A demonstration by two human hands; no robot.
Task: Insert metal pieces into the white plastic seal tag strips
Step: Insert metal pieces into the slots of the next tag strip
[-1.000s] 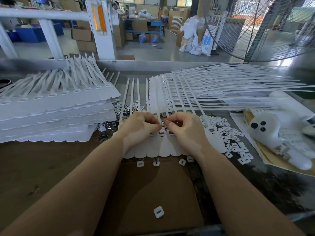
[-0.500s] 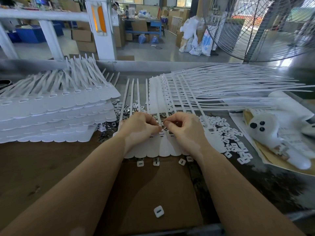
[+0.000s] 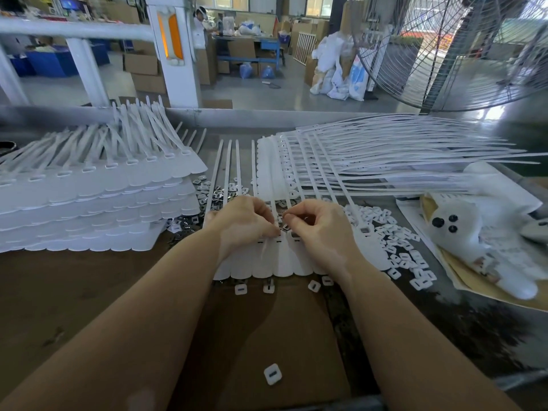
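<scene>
At the far left of the desk point(image 3: 74, 292), a stack of white seal tag strips point(image 3: 89, 200) lies several layers deep, tails fanned toward the rear rail; whether these carry their metal pieces cannot be told from here. Just right of the stack, a scatter of loose metal pieces point(image 3: 207, 188) spreads across the desk behind the worker's hands.

At centre, the sheet of strips in hand point(image 3: 275, 262) lies flat on a brown cardboard pad point(image 3: 267, 336). The left hand point(image 3: 243, 223) rests on the sheet with fingers curled, its fingertips pressing down at the row of slots. The right hand point(image 3: 320, 229), just beside it, also has curled fingers, thumb and forefinger drawn together as though pinching something small; what is held is hidden. Between the two grips, a small dark piece sits at a slot, touching the sheet. Dark marks show in the slots near the left hand, which suggests those are filled, while the slots toward the right look still to be done.

Further right lies a second fan of strips point(image 3: 385, 161), then a heap of small white square clips point(image 3: 394, 244), and a white stuffed toy point(image 3: 474, 232) at the edge. By this showing, much work remains.
</scene>
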